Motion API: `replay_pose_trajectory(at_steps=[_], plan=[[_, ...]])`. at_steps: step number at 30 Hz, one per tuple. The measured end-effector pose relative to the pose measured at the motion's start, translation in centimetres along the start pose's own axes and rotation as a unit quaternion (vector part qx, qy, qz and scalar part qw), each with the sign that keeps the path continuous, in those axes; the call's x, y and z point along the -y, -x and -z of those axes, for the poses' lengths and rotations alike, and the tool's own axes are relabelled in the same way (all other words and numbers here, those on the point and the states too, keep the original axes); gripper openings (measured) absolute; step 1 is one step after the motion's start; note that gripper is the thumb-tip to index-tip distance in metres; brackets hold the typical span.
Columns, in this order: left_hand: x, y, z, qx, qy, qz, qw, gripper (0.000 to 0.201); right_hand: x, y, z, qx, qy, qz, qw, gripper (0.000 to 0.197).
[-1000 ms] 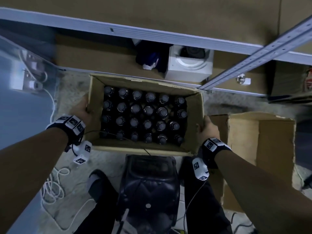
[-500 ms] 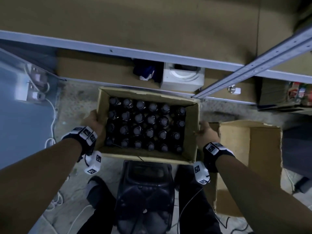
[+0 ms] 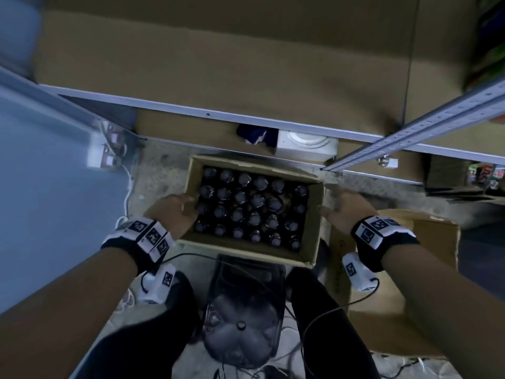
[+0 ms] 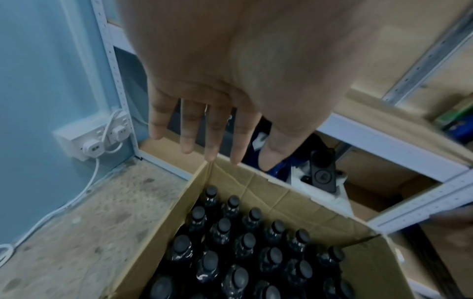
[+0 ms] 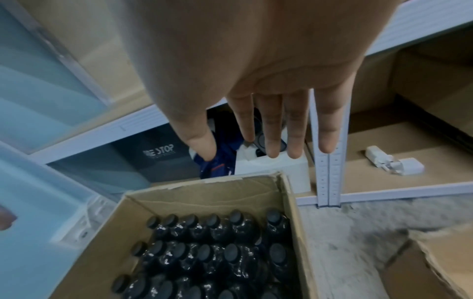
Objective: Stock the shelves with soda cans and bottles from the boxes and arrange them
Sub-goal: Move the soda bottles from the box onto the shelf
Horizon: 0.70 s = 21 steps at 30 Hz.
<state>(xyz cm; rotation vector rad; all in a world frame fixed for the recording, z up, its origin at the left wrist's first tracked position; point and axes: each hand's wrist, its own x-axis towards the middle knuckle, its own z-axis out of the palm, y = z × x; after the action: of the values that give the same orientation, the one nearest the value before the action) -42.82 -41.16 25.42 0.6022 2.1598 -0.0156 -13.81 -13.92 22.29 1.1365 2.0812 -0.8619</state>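
An open cardboard box (image 3: 240, 250) stands on the floor below the shelf, packed with several dark, black-capped bottles (image 3: 254, 212). My left hand (image 3: 175, 212) hovers over the box's left rim with its fingers straight and holds nothing. In the left wrist view the left hand (image 4: 222, 131) is spread above the box's far corner (image 4: 268, 190), over the bottles (image 4: 225, 228). My right hand (image 3: 344, 212) is open just right of the box's right wall, apart from it. In the right wrist view the right hand (image 5: 256, 131) has straight fingers above the box (image 5: 204, 192) and bottles (image 5: 217, 232).
A white metal shelf rail (image 3: 246, 116) and slotted upright (image 3: 410, 135) run just beyond the box. On the low shelf sit a white box (image 3: 306, 144) and a blue cloth (image 3: 254, 135). An empty cardboard box (image 3: 410, 296) lies at right. Wall sockets with cables (image 3: 103, 157) are at left.
Both hands were gripping the box's side walls. They have now let go and lifted off, fingers straightened, and the box rests on the floor.
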Motion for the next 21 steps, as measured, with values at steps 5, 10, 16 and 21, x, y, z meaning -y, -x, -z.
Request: replay_pose_trajectory(at_steps=[5, 10, 16, 21], plan=[[-1.8, -0.2, 1.5, -0.021, 0.014, -0.009, 1.000, 0.039, 3.5, 0.0, 0.9, -0.021, 0.018, 0.066, 0.997, 0.067], [-2.2, -3.7, 1.6, -0.015, -0.016, -0.041, 0.999, 0.042, 7.0, -3.0, 0.3, -0.073, 0.002, 0.104, 0.992, 0.064], [-0.3, -8.8, 2.3, -0.030, -0.046, -0.078, 0.995, 0.053, 9.3, -7.2, -1.7, -0.121, -0.009, 0.122, 0.985, 0.064], [0.1, -13.0, 2.0, -0.057, -0.088, -0.123, 0.987, 0.056, 10.1, -10.7, -3.3, -0.153, 0.027, 0.130, 0.979, 0.065]])
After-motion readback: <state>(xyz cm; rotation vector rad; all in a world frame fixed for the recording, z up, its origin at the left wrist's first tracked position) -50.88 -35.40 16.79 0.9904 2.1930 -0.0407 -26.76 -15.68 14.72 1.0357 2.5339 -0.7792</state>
